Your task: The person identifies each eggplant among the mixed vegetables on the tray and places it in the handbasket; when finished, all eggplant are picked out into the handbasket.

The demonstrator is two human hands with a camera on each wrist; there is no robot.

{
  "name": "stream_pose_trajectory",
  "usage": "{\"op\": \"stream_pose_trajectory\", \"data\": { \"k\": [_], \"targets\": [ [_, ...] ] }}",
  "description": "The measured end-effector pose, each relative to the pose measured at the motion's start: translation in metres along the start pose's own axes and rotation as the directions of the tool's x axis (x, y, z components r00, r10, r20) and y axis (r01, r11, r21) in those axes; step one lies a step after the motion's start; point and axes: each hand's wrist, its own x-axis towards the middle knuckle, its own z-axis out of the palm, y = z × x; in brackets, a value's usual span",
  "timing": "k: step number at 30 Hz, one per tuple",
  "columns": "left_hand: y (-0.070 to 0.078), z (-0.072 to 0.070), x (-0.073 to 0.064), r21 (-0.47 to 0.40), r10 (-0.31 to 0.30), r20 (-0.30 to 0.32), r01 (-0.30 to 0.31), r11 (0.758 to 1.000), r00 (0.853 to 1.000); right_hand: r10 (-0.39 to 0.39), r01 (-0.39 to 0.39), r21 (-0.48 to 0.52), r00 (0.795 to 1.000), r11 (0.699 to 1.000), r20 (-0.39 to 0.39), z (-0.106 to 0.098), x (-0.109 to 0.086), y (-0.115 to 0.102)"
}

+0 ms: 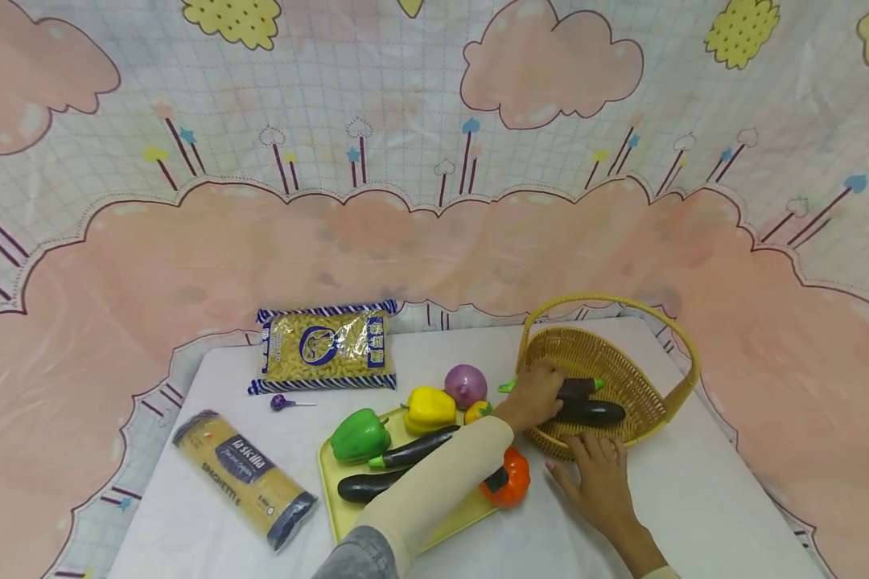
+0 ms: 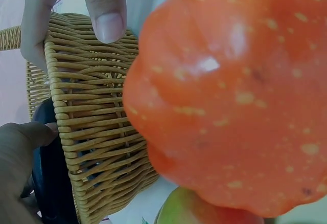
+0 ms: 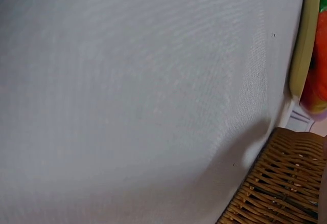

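My left hand (image 1: 539,396) reaches into the wicker basket (image 1: 633,374) and grips a dark eggplant (image 1: 594,412); in the left wrist view its thumb presses on the eggplant (image 2: 50,168) just inside the rim. Beside it in the basket lies another eggplant (image 1: 578,388), its green stem pointing right. My right hand (image 1: 603,482) is at the basket's near rim, thumb spread out to the left. Its thumb and a finger show by the rim in the left wrist view. Only bare cloth and the basket's wicker side (image 3: 286,183) fill the right wrist view.
Under my left forearm, a yellow tray (image 1: 327,474) bears a green pepper (image 1: 360,435), a yellow pepper (image 1: 430,410), more eggplants and an orange-red pumpkin (image 1: 512,480). A purple onion (image 1: 466,385) sits behind. Farther left are a pasta bag (image 1: 326,347), a lollipop (image 1: 281,403) and a spaghetti pack (image 1: 242,474).
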Motion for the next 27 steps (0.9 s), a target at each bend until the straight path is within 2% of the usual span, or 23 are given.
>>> {"op": "stream_pose_trajectory", "data": {
  "k": [6, 10, 17, 21, 24, 27],
  "targets": [
    [-0.001, 0.001, -0.002, 0.034, -0.006, 0.005, 0.006, 0.999, 1.0, -0.002, 0.002, -0.001, 1.0, 1.0, 0.008, 0.001, 0.0, -0.003],
    [-0.003, -0.001, -0.004, 0.02, -0.006, 0.004, 0.006, 1.0, 1.0, -0.007, 0.007, -0.001, 1.0, 1.0, 0.005, 0.002, 0.0, -0.003],
    [-0.016, -0.007, -0.013, 0.011, 0.048, -0.068, -0.048, 0.999, 0.996, -0.006, 0.006, -0.004, 1.0, 1.0, -0.007, 0.003, 0.0, 0.0],
    [-0.028, -0.012, -0.026, -0.027, 0.078, -0.09, -0.081, 0.996, 0.993, -0.004, 0.004, 0.003, 1.0, 1.0, -0.012, 0.003, 0.0, 0.001],
    [-0.039, -0.014, -0.043, -0.071, 0.084, -0.102, -0.091, 0.993, 0.991, -0.008, 0.008, 0.005, 1.0, 1.0, -0.018, 0.003, -0.001, 0.002],
    [-0.054, -0.011, -0.064, -0.115, 0.064, -0.117, -0.078, 0.99, 0.991, -0.014, 0.014, 0.004, 0.999, 1.0, -0.029, 0.003, -0.002, 0.002]
  ]
}}
